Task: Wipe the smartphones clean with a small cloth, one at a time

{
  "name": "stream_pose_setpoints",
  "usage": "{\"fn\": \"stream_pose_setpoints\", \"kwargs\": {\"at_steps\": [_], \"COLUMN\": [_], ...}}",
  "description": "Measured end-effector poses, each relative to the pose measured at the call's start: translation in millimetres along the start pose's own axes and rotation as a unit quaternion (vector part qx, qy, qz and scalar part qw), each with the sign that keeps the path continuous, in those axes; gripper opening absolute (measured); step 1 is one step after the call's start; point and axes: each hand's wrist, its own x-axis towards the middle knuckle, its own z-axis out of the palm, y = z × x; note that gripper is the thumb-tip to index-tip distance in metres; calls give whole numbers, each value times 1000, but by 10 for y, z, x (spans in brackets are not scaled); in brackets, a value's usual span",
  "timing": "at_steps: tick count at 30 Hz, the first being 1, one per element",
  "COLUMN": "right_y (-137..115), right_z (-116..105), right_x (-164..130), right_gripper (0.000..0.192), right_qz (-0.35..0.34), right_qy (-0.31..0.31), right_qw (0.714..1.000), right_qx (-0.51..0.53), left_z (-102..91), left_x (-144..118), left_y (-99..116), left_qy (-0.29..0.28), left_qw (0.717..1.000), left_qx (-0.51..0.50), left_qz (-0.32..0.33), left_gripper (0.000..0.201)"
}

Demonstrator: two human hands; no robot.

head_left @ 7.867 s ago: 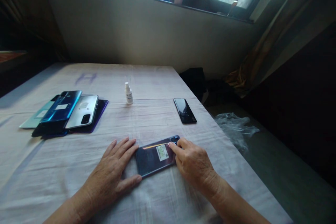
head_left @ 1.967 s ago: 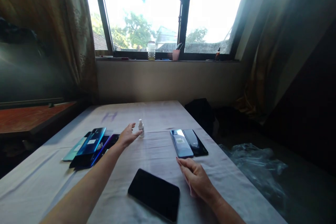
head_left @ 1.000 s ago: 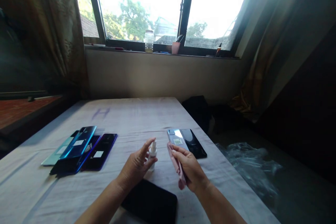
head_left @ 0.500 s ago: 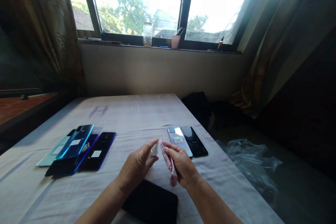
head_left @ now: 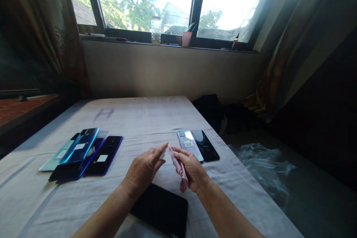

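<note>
My left hand (head_left: 145, 169) holds a small white bottle (head_left: 163, 152), its tip pointed at a pink cloth (head_left: 177, 167) gripped in my right hand (head_left: 191, 169). Both hands hover above the cloth-covered table (head_left: 139, 119), nearly touching. Below them lies a black phone (head_left: 161, 210) face up, partly hidden by my forearms. Just beyond my right hand lie a grey-blue phone (head_left: 189, 143) with a sticker and a black phone (head_left: 205, 145) side by side.
A pile of several phones (head_left: 80, 152), teal, blue and purple, lies at the left. The table's right edge drops to a dark floor with clear plastic (head_left: 259, 160). A jar (head_left: 156, 29) and pink cup (head_left: 186, 38) stand on the windowsill.
My left hand reached to the white bottle, lifted it and brought it to the pink cloth in my right hand. The phone with the sticker now lies beside the black one.
</note>
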Motion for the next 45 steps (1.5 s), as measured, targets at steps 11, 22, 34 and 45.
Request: {"fn": "stream_pose_setpoints", "kwargs": {"at_steps": [11, 22, 34, 45], "right_y": [-1, 19, 35, 31], "right_z": [-1, -6, -8, 50], "right_x": [-9, -8, -3, -31], "right_gripper": [42, 43, 44, 36], "right_qz": [3, 15, 20, 13], "right_qy": [2, 7, 3, -3], "right_qw": [1000, 1000, 1000, 1000], "right_qx": [-6, -9, -11, -6], "left_z": [-36, -69, -47, -89], "left_x": [-15, -7, 11, 6], "left_y": [-20, -7, -34, 15], "left_qy": [-17, -20, -14, -15], "left_qw": [999, 998, 998, 998], "left_qx": [37, 48, 52, 64], "left_qz": [-17, -21, -31, -20], "left_gripper": [56, 71, 58, 61]}}
